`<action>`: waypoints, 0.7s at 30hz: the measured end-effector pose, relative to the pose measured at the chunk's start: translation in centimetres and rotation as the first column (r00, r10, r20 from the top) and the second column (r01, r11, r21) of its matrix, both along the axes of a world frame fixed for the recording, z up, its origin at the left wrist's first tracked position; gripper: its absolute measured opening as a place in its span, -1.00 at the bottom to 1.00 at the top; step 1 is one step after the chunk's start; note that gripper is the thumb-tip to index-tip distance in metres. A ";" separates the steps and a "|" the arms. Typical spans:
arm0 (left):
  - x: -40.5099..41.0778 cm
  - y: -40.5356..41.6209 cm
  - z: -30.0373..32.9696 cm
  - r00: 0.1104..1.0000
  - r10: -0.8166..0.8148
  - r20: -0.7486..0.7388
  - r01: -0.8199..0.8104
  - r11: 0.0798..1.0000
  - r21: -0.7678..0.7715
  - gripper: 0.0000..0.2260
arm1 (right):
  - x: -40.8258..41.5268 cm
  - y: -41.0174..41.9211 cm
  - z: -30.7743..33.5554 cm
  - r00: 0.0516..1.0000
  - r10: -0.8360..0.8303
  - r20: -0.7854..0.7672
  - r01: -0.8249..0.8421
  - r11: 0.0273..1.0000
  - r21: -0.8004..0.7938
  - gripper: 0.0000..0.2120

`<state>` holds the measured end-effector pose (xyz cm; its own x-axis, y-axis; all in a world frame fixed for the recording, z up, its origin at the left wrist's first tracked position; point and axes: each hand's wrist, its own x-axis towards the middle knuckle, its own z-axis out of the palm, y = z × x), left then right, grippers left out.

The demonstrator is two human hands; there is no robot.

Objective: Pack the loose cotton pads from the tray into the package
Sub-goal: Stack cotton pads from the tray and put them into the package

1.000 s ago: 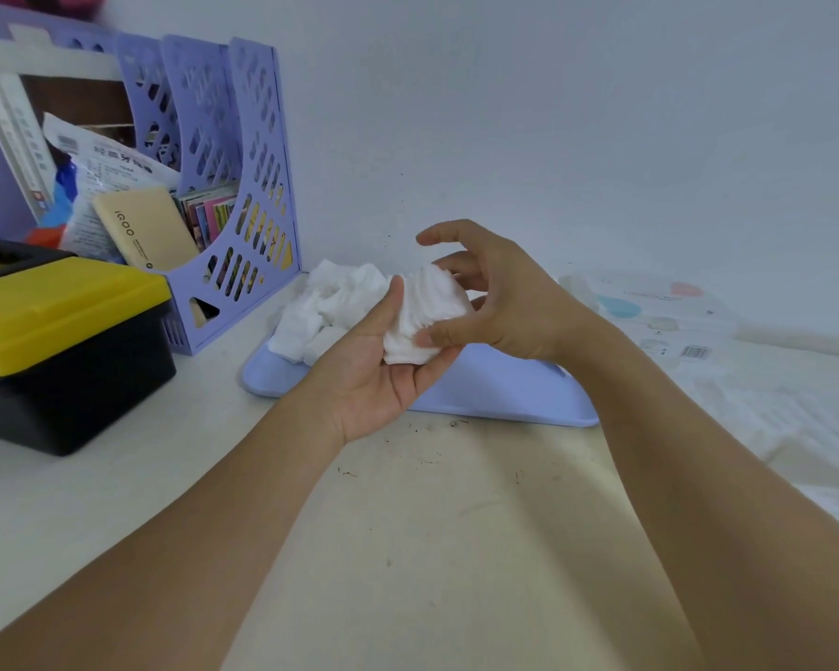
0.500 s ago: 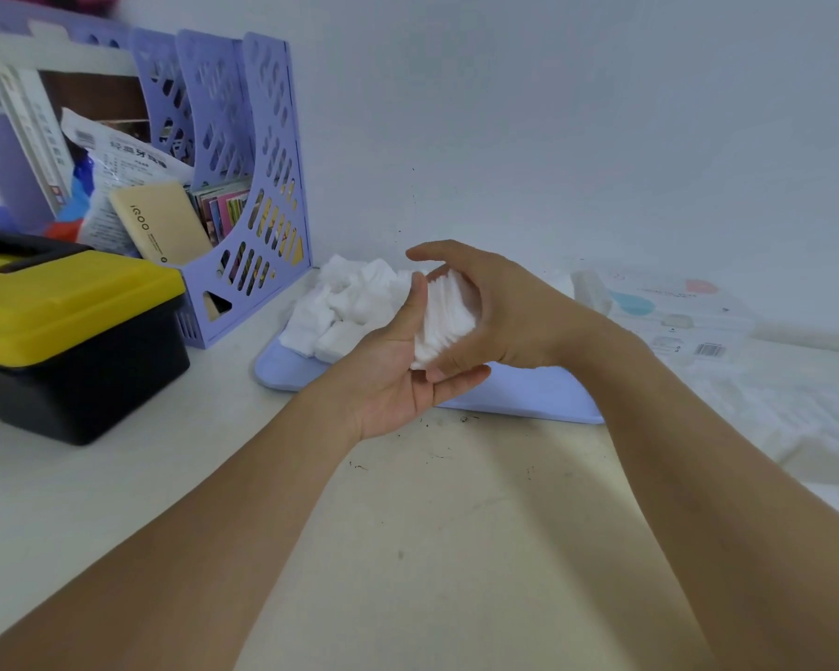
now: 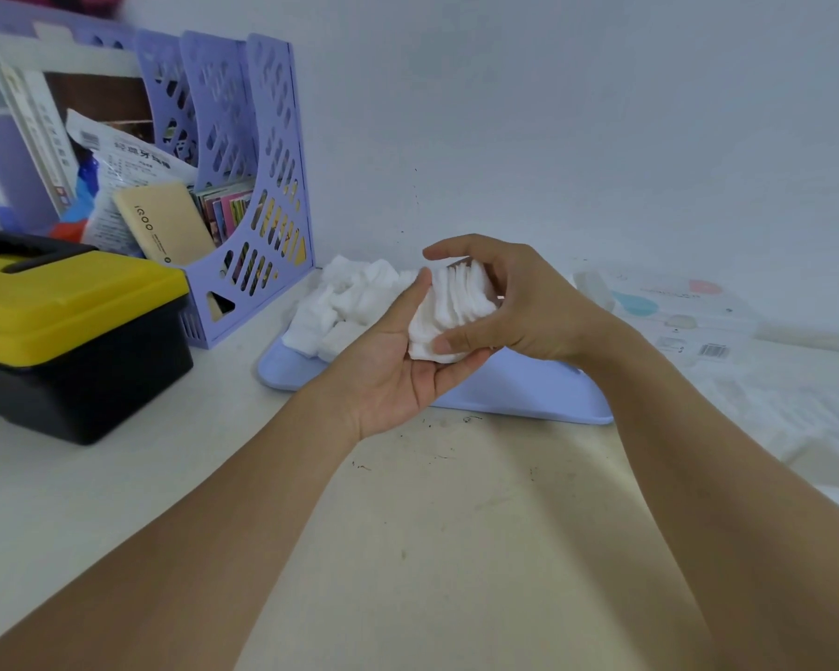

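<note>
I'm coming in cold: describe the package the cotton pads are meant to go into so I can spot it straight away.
Start at the pale blue tray lying on the table against the wall. Behind and to the right of it, past the right hand, a flat white package lies by the wall. It alone bears a teal blob, a pink blob and a barcode; the loose pads on the tray are plain white.

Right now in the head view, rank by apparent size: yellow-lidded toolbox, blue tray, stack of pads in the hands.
1. yellow-lidded toolbox, though it sits nearer the camera
2. blue tray, partly hidden by the hands
3. stack of pads
</note>
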<state>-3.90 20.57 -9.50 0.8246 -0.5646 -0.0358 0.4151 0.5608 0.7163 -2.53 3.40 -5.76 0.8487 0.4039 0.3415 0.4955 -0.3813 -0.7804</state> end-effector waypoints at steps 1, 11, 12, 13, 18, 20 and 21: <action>0.1 0.1 -0.1 1.000 0.002 -0.025 -0.002 1.000 -0.007 -0.52 | 0.0 0.0 0.0 1.000 -0.004 0.007 0.004 1.000 -0.006 -0.25; 0.4 -0.2 -0.6 0.991 0.118 -0.065 -0.111 0.990 0.092 -0.57 | 0.4 0.1 -0.4 0.997 -0.024 0.069 0.035 0.985 -0.167 -0.18; 0.4 -0.3 -0.7 0.990 0.131 -0.058 -0.124 0.987 0.099 -0.58 | 0.5 0.2 -0.5 0.997 -0.025 0.077 0.038 0.984 -0.173 -0.19; 0.5 -0.3 -0.7 0.988 0.147 -0.052 -0.140 0.984 0.106 -0.59 | 0.5 0.2 -0.5 0.997 -0.029 0.078 0.041 0.987 -0.156 -0.20; 0.9 0.0 -0.8 0.976 0.198 -0.094 -0.190 0.978 0.086 -0.60 | 0.4 -0.7 -0.2 0.998 -0.044 0.040 0.044 0.999 0.007 -0.25; 1.0 0.0 -0.8 0.975 0.199 -0.099 -0.191 0.978 0.081 -0.61 | 0.5 -0.8 -0.2 0.999 -0.039 0.028 0.038 0.999 0.038 -0.26; 0.9 -0.1 -0.8 0.978 0.193 -0.081 -0.186 0.978 0.089 -0.61 | 0.5 -0.6 -0.2 0.999 -0.036 0.028 0.035 0.999 0.032 -0.26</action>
